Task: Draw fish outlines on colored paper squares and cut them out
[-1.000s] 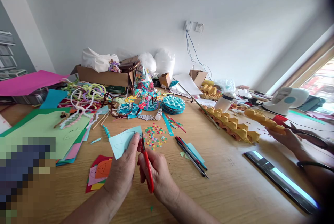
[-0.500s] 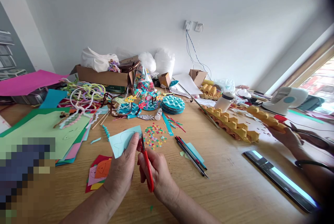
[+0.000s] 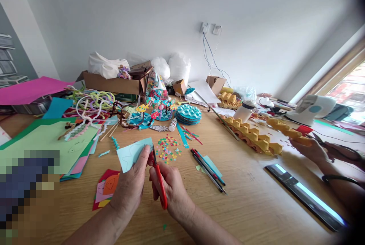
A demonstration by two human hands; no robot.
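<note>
A light blue paper [image 3: 131, 155] with a drawn outline is pinched in my left hand [image 3: 132, 184]. Red-handled scissors [image 3: 161, 188] are gripped by my right hand [image 3: 172, 190], their blades pointing up at the paper's right edge. Behind the scissors, colourful confetti dots [image 3: 168, 150] lie scattered on the wooden table. Small coloured paper pieces [image 3: 107, 188], some with drawn outlines, lie left of my left hand. Pens and pencils [image 3: 209, 172] rest right of my right hand beside a blue scrap.
Large coloured sheets [image 3: 51, 142] cover the left. Farther back are blue scalloped discs [image 3: 188, 114] and pipe cleaners [image 3: 97, 102]. A yellow egg carton strip [image 3: 251, 134] and a dark glossy device [image 3: 305, 195] lie right. Another person's hands [image 3: 308, 151] hold scissors and yellow carton.
The blue paper and my left hand have shifted slightly left. At the far right, the other person's hands and scissors have moved a little.
</note>
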